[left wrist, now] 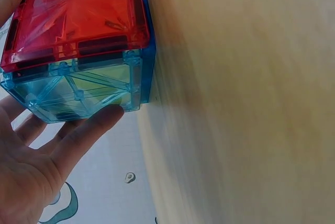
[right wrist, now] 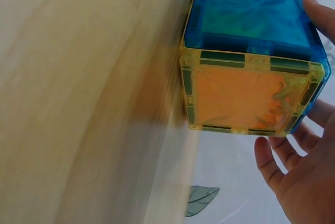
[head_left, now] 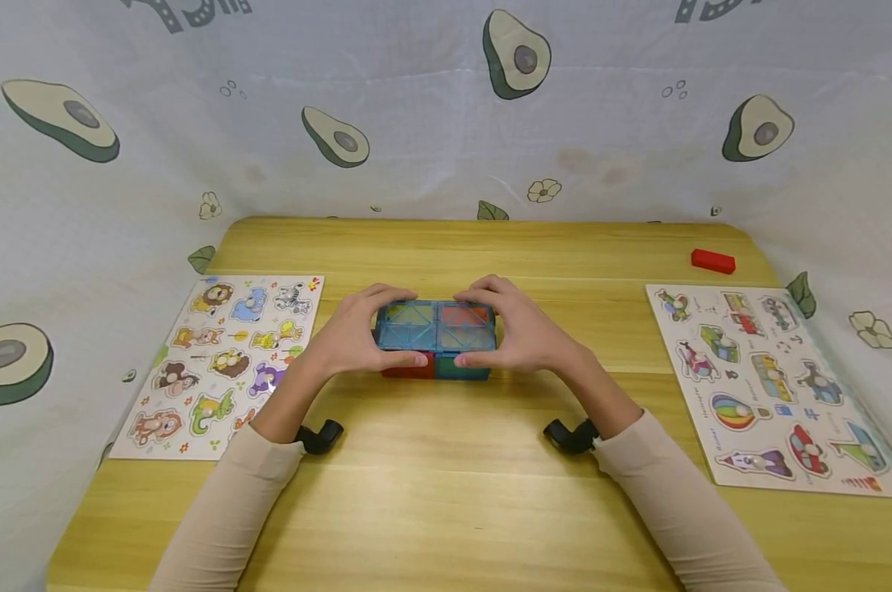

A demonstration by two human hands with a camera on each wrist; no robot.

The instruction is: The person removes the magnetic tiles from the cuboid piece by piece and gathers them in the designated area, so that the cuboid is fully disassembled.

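Note:
A box built of see-through magnetic tiles (head_left: pixel 436 327) stands in the middle of the table, two cubes wide. Its top shows light-blue tiles. The front has a red tile (left wrist: pixel 78 14) at left and a blue-green tile (right wrist: pixel 251 14) at right. My left hand (head_left: pixel 353 333) grips the left end, thumb at the front top edge and fingers round the back, beside a light-blue side tile (left wrist: pixel 78 90). On the other end my right hand (head_left: pixel 527 329) holds it likewise, near a yellow-rimmed orange side tile (right wrist: pixel 241 98). The box's back is hidden.
An animal puzzle board (head_left: pixel 227 362) lies at the left, a vehicle puzzle board (head_left: pixel 771 386) at the right. Behind the latter is a small red block (head_left: pixel 713 261). A pale avocado-print cloth (head_left: pixel 431 123) hangs round the wooden table (head_left: pixel 446 493).

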